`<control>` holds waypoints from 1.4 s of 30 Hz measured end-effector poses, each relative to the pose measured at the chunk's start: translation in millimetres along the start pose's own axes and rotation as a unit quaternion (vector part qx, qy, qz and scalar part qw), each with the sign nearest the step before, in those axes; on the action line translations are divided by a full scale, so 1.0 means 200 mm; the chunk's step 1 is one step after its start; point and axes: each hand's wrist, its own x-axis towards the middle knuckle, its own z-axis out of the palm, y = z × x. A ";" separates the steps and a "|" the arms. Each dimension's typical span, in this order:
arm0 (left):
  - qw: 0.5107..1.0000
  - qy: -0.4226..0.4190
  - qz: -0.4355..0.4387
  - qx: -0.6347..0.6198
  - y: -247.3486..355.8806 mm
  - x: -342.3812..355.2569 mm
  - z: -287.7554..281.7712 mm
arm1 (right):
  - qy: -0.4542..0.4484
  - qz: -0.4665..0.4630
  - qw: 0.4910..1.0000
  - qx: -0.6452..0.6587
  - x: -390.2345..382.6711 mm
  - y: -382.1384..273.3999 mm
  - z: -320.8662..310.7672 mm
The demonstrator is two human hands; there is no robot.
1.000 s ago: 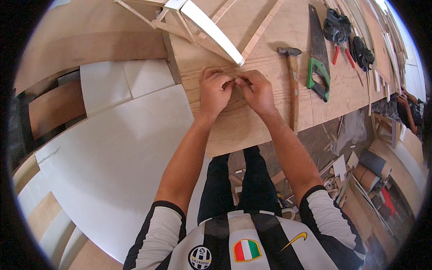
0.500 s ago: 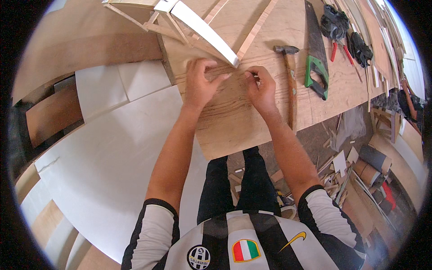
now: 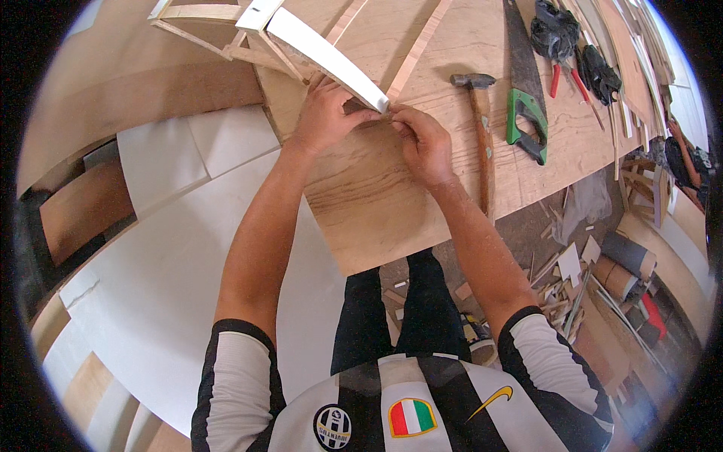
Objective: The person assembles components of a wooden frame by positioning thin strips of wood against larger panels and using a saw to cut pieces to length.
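Note:
A wooden frame of thin slats, with a curved white strip (image 3: 327,56) along its near side, lies on the plywood tabletop (image 3: 361,203). Its narrow tip points toward me. My left hand (image 3: 324,117) is closed on the underside of this frame, fingers partly hidden beneath the strip and thumb stretched toward the tip. At the tip, my right hand (image 3: 425,147) has thumb and forefinger pinched together against the end. Whatever sits between those fingertips is too small or hidden to tell. The two hands nearly meet there.
Right of my hands lie a hammer (image 3: 482,143) and a green-handled handsaw (image 3: 529,124). Beyond them are a red-handled tool (image 3: 556,79) and black plastic bundles (image 3: 600,79). A large white sheet (image 3: 181,248) extends at left. Wood scraps (image 3: 565,301) litter the floor at right.
Both hands have moved forward to the frame's tip, where they were just short of it before. The left hand has closed around the strip's edge. The view has shifted slightly.

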 end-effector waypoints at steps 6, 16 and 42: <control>0.998 -0.048 -0.012 -0.047 -0.05 0.02 0.03 | 0.000 0.029 1.000 0.006 0.01 0.00 0.01; 0.998 -0.067 -0.001 -0.017 -0.12 0.01 0.07 | 0.062 0.048 0.995 0.064 0.05 -0.02 0.05; 0.999 -0.050 0.009 -0.007 -0.10 0.01 0.07 | 0.127 0.016 0.990 -0.060 0.04 0.03 0.16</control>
